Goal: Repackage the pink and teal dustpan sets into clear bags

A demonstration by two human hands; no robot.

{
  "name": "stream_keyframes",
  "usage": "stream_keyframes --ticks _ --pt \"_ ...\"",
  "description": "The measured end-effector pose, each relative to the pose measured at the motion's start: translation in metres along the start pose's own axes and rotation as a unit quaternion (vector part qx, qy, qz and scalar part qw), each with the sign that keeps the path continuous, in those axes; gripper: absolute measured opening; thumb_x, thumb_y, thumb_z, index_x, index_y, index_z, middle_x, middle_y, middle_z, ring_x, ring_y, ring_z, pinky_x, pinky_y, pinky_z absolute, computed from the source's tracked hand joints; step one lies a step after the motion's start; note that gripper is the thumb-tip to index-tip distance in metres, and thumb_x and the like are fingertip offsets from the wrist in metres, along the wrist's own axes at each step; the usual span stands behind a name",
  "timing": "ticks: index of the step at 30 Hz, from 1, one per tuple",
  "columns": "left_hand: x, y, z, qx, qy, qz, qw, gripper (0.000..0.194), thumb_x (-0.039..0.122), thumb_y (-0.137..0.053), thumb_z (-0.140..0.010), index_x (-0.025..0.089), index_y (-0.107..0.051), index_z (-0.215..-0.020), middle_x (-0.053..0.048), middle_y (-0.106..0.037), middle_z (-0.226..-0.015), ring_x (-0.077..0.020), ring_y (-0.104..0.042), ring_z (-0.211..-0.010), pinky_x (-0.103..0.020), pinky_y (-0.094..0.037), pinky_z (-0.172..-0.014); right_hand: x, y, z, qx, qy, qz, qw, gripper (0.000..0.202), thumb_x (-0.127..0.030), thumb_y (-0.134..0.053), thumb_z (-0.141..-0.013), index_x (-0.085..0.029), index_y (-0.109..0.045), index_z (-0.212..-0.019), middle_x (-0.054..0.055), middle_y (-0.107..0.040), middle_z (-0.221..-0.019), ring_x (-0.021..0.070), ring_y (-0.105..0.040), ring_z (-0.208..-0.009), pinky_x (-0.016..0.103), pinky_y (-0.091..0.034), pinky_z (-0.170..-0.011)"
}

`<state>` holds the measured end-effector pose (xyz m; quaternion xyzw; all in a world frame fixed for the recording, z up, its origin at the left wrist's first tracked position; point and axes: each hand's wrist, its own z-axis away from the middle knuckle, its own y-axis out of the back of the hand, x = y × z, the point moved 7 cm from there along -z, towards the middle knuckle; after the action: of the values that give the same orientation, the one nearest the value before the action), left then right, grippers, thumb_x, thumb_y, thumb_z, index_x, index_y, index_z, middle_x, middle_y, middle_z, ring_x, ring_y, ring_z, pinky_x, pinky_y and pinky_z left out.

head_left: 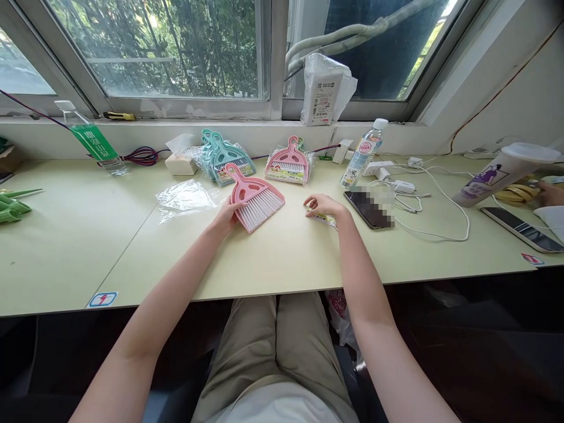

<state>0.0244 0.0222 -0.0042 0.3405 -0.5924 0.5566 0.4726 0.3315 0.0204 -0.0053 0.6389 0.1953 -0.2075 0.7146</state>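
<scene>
dustpan-and-brush (pixel 256 202) in left grip (pixel 230 214), gap to right grip (pixel 324 205) at card (pixel 326 220), its hold unclear, desk edge (pixel 273 292) nearer

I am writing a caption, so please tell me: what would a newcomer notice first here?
Probably the pink dustpan and brush, near the centre, in the left hand. Beyond it are a bagged pink set and bagged blue-green sets. A green-labelled bottle stands further left.

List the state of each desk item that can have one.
Front pink dustpan set: unwrapped, in left hand
Rear pink set: in clear plastic
Teal sets: in clear plastic
Loose plastic: crumpled
Left bottle: capped
Right bottle: capped
Cup: lidded
Dark cable: coiled
Middle phone: lying flat
Printed card: partly behind right hand
</scene>
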Motion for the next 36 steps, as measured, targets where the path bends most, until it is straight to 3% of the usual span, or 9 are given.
stream_keyframes --ticks 8,14,19,24,27,29,33,36 --pt "0.001 -0.002 0.004 0.008 0.002 -0.004 1.000 0.054 0.010 -0.073 -0.060 0.021 -0.065 -0.112 -0.003 -0.071 -0.108 -0.0217 -0.068 -0.100 -0.037 -0.057 -0.095 -0.004 0.000 0.004 0.009 -0.051 0.021 0.998 0.010 -0.023 -0.079 -0.075 -0.014 -0.076 -0.077 0.011 -0.076 -0.087 0.0180 -0.068 -0.078 0.025 -0.049 -0.066" --pt "0.002 -0.003 0.005 0.008 0.007 -0.007 1.000 0.053 0.009 -0.073 -0.060 0.021 -0.065 -0.111 -0.004 -0.071 -0.110 -0.0233 -0.066 -0.107 -0.040 -0.054 -0.103 -0.013 -0.001 0.004 0.025 -0.044 -0.012 0.999 0.012 -0.019 -0.076 -0.078 -0.014 -0.077 -0.090 0.010 -0.077 -0.092 0.0137 -0.066 -0.073 0.023 -0.052 -0.069" --pt "-0.001 -0.003 0.003 -0.002 0.009 -0.014 1.000 0.059 0.011 -0.075 -0.059 0.022 -0.063 -0.116 -0.004 -0.070 -0.112 -0.0259 -0.065 -0.113 -0.045 -0.049 -0.110 -0.033 -0.018 0.006 -0.023 0.009 -0.211 0.977 0.008 -0.019 -0.073 -0.082 -0.012 -0.073 -0.087 0.004 -0.073 -0.076 0.0073 -0.058 -0.056 0.021 -0.053 -0.060" --pt "-0.003 -0.006 0.001 -0.034 -0.008 -0.035 0.999 0.061 0.016 -0.079 -0.059 0.021 -0.063 -0.118 -0.007 -0.070 -0.116 -0.0285 -0.066 -0.113 -0.049 -0.049 -0.109 -0.063 -0.034 0.009 -0.080 0.094 -0.411 0.903 0.017 -0.029 -0.076 -0.080 -0.016 -0.067 -0.084 0.000 -0.069 -0.074 0.0064 -0.058 -0.058 0.020 -0.054 -0.062" --pt "-0.001 -0.013 0.004 -0.066 -0.019 -0.039 0.997 0.062 0.022 -0.083 -0.061 0.021 -0.063 -0.120 -0.008 -0.071 -0.117 -0.0294 -0.067 -0.112 -0.047 -0.052 -0.105 -0.068 -0.037 0.004 -0.025 0.085 -0.492 0.866 0.020 -0.029 -0.077 -0.079 -0.019 -0.062 -0.085 -0.002 -0.068 -0.076 0.0072 -0.061 -0.060 0.023 -0.058 -0.068" --pt "-0.001 -0.015 0.006 -0.064 -0.010 -0.044 0.997 0.062 0.026 -0.085 -0.061 0.020 -0.063 -0.118 -0.009 -0.072 -0.114 -0.0305 -0.069 -0.109 -0.046 -0.055 -0.101 -0.069 -0.042 0.001 0.012 0.065 -0.504 0.861 0.020 -0.025 -0.077 -0.078 -0.020 -0.058 -0.084 -0.003 -0.067 -0.075 0.0080 -0.062 -0.059 0.026 -0.059 -0.070" --pt "0.003 -0.020 0.011 -0.081 -0.022 -0.062 0.995 0.061 0.029 -0.085 -0.064 0.019 -0.063 -0.120 -0.010 -0.071 -0.120 -0.0303 -0.068 -0.111 -0.043 -0.056 -0.098 -0.073 -0.048 0.001 0.057 0.051 -0.472 0.878 0.015 -0.016 -0.069 -0.081 -0.020 -0.055 -0.081 -0.003 -0.066 -0.078 0.0089 -0.063 -0.058 0.030 -0.061 -0.070" --pt "0.004 -0.022 0.011 -0.099 -0.039 -0.072 0.992 0.067 0.020 -0.084 -0.059 0.019 -0.061 -0.123 -0.010 -0.069 -0.123 -0.0296 -0.066 -0.114 -0.043 -0.055 -0.099 -0.075 -0.045 0.005 0.085 0.058 -0.410 0.906 0.010 -0.014 -0.063 -0.082 -0.020 -0.055 -0.081 -0.002 -0.066 -0.080 0.0098 -0.062 -0.057 0.032 -0.060 -0.069"
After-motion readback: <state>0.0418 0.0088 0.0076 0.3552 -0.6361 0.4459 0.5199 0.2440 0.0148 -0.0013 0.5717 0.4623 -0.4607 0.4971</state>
